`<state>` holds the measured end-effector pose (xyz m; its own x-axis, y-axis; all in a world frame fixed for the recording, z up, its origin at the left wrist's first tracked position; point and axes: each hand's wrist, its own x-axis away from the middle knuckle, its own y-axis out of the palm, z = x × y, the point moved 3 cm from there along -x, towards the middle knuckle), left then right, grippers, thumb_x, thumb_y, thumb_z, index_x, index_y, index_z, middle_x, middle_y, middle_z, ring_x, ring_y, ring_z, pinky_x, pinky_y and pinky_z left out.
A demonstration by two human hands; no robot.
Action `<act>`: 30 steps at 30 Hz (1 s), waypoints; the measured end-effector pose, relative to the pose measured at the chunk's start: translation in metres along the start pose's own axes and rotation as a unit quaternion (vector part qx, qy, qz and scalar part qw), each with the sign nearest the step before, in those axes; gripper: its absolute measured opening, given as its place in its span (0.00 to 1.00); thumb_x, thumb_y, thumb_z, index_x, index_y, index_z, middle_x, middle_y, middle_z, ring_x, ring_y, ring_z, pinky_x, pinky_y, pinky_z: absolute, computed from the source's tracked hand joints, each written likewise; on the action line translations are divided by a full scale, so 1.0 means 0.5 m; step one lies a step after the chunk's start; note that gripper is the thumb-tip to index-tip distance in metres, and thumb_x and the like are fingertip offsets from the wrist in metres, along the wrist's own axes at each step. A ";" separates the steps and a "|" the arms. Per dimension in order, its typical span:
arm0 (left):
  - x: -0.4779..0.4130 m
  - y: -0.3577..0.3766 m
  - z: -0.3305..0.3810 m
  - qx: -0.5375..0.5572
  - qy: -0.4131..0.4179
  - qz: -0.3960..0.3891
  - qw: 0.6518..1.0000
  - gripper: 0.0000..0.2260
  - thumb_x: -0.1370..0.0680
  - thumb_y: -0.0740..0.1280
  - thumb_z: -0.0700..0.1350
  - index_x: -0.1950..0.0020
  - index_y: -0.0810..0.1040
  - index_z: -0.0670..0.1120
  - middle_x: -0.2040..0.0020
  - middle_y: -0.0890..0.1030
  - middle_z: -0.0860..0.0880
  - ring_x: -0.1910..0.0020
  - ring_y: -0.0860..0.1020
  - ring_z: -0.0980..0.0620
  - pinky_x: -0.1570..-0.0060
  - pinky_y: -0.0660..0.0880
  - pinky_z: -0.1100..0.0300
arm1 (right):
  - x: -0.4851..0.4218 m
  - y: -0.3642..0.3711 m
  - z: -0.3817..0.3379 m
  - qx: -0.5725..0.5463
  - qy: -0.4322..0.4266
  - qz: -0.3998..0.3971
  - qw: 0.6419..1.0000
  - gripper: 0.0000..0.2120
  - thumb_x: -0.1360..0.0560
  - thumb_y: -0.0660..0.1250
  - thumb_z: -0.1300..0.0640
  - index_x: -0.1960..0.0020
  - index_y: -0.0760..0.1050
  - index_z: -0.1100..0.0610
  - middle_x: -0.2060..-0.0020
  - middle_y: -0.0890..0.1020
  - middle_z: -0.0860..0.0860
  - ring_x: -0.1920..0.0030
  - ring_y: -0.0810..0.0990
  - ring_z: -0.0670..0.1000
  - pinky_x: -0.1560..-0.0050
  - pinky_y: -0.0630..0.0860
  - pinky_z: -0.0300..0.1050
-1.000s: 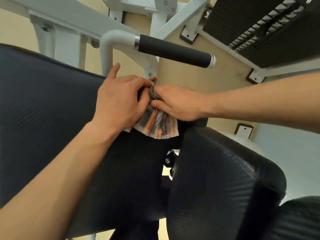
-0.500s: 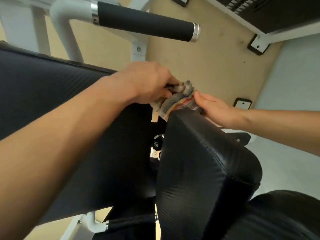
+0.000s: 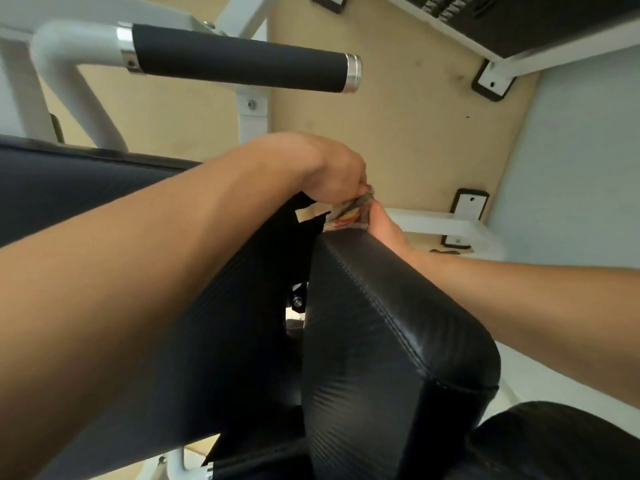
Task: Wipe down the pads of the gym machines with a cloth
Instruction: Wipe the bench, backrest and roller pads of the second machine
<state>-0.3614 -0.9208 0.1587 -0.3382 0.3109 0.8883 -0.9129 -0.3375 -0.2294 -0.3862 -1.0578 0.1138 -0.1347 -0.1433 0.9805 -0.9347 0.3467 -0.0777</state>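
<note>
A bunched, multicoloured striped cloth [image 3: 349,211] sits at the far top edge of a black padded cushion [image 3: 388,341] in the middle of the view. My left hand [image 3: 332,171] is closed over the cloth from above and the left. My right hand [image 3: 386,230] reaches in from the right behind the cushion, fingers touching the cloth's right end; most of that hand is hidden by the pad. A larger black pad [image 3: 104,202] lies to the left under my left forearm.
A white machine frame carries a black foam handle [image 3: 239,60] with a chrome cap, above my hands. A second black pad [image 3: 554,445] is at the bottom right. White frame feet [image 3: 446,225] rest on the tan floor, with a weight stack [image 3: 540,19] at the top right.
Both hands and the cloth have moved further away, down behind the far edge of the middle cushion. The cloth is more bunched, and the camera has leaned in over the pad.
</note>
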 end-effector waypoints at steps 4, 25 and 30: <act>0.020 0.007 -0.001 0.004 0.027 0.015 1.000 0.18 0.14 0.53 0.52 0.31 0.75 0.50 0.36 0.79 0.49 0.42 0.76 0.48 0.46 0.68 0.56 | 0.003 -0.004 -0.004 -0.040 0.034 -0.003 0.999 0.17 0.13 0.51 0.58 0.29 0.69 0.62 0.36 0.79 0.59 0.34 0.78 0.57 0.44 0.72 0.42; 0.139 0.085 -0.056 -0.029 -0.037 0.261 0.964 0.16 0.17 0.52 0.56 0.38 0.74 0.50 0.46 0.83 0.47 0.54 0.79 0.44 0.50 0.76 0.49 | 0.045 -0.030 -0.099 0.073 -0.116 -0.028 0.990 0.19 0.13 0.49 0.55 0.30 0.74 0.57 0.33 0.78 0.59 0.32 0.74 0.59 0.36 0.67 0.41; 0.252 0.142 -0.117 -0.052 -0.111 0.369 0.921 0.17 0.19 0.58 0.49 0.33 0.76 0.49 0.41 0.84 0.49 0.41 0.82 0.47 0.24 0.54 0.44 | 0.061 -0.016 -0.177 0.274 -0.226 -0.135 0.925 0.21 0.14 0.48 0.43 0.36 0.76 0.51 0.41 0.81 0.50 0.43 0.78 0.51 0.40 0.71 0.48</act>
<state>-0.4822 -0.8533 0.2312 -0.8305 -0.1634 0.5325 -0.4742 -0.2940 -0.8298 -0.3536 -0.9828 0.1606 0.1197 -0.5726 0.8111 -0.9642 -0.2618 -0.0425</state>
